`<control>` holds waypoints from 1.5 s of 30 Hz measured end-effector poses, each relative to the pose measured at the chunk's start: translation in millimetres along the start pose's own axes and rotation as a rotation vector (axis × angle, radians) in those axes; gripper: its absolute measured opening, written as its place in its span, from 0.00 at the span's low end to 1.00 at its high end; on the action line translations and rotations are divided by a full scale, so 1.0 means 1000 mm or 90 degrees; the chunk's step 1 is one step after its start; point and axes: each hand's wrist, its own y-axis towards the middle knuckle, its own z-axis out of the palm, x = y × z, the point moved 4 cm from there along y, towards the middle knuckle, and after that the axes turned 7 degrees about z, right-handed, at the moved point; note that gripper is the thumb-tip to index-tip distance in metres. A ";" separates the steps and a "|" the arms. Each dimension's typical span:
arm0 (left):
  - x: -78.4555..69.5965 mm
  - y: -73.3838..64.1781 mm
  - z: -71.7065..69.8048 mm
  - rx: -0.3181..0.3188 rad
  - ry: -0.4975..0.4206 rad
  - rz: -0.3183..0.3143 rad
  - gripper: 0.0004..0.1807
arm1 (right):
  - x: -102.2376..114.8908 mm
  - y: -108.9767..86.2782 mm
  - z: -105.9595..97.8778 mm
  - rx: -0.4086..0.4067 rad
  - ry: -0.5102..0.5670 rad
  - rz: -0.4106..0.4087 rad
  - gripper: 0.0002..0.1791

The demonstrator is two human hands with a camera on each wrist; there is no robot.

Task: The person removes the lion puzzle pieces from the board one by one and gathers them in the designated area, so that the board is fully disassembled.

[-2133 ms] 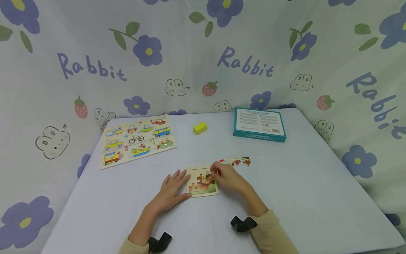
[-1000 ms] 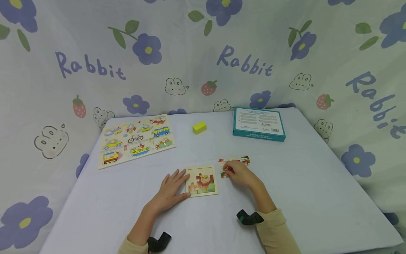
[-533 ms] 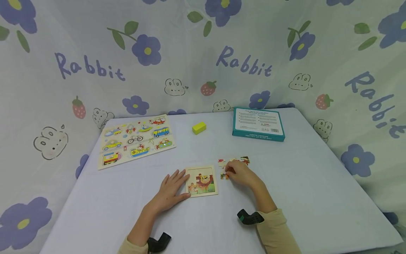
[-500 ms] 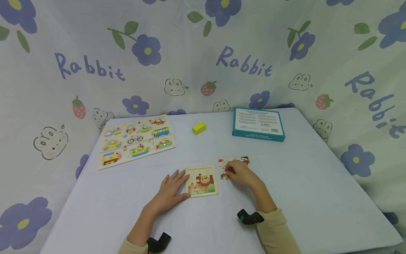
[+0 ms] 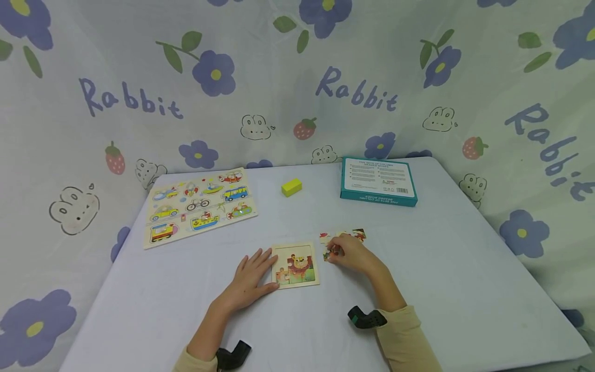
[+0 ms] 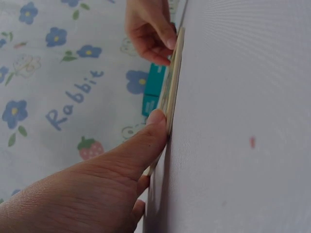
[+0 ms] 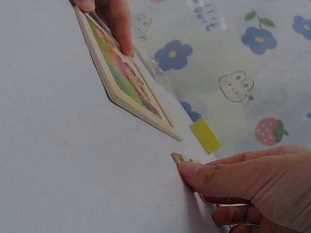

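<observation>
A small wooden jigsaw tray [image 5: 295, 244] lies near the middle of the table, its bear picture partly filled in. My left hand [image 5: 251, 281] rests flat with spread fingers along the tray's left side. In the left wrist view, the thumb [image 6: 141, 148] lies on the tray's edge. To the right of the tray, my right hand [image 5: 351, 252] pinches a jigsaw piece [image 7: 178, 158] between thumb and curled fingers, low over the cloth. Other loose jigsaw pieces [image 5: 360, 234] lie just beyond that hand, which partly covers them.
A knob puzzle board [image 5: 200, 204] with vehicle pictures lies at the back left. Behind the tray stands a yellow block [image 5: 292, 187]. A flat teal box [image 5: 378, 182] is at the back right, before a hanging flowered cloth [image 5: 279, 77].
My right hand has moved from the tray's upper right corner to the loose pieces, leaving a bear-head piece in the tray. Its fingertips have shifted slightly since. The left hand has stayed put.
</observation>
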 end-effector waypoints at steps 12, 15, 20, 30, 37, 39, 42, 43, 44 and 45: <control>0.001 0.000 0.001 -0.002 0.008 0.003 0.39 | -0.002 0.000 0.000 -0.002 0.010 0.008 0.13; 0.001 0.000 0.000 -0.001 0.010 0.004 0.39 | -0.001 0.001 0.000 -0.014 0.006 0.007 0.13; 0.001 0.001 0.000 0.000 0.011 0.006 0.39 | 0.008 0.004 0.006 -0.043 -0.010 -0.041 0.11; 0.002 0.000 0.000 0.005 0.012 0.000 0.39 | 0.050 0.003 0.041 -0.022 -0.031 -0.172 0.17; 0.001 -0.001 0.000 0.001 0.011 0.005 0.39 | 0.058 0.003 0.060 -0.051 -0.064 -0.227 0.18; 0.002 -0.001 0.001 -0.001 0.013 0.005 0.39 | 0.059 0.004 0.063 -0.060 -0.066 -0.220 0.18; 0.003 -0.001 0.001 -0.002 0.011 0.005 0.39 | 0.060 0.006 0.064 -0.072 -0.063 -0.195 0.17; 0.003 -0.001 0.001 -0.004 0.010 0.005 0.39 | 0.060 0.006 0.064 -0.075 -0.066 -0.189 0.17; 0.003 -0.001 0.001 -0.004 0.010 0.006 0.39 | 0.061 0.006 0.064 -0.076 -0.067 -0.181 0.17; 0.003 -0.001 0.002 -0.005 0.010 0.007 0.39 | 0.061 0.006 0.064 -0.077 -0.067 -0.174 0.17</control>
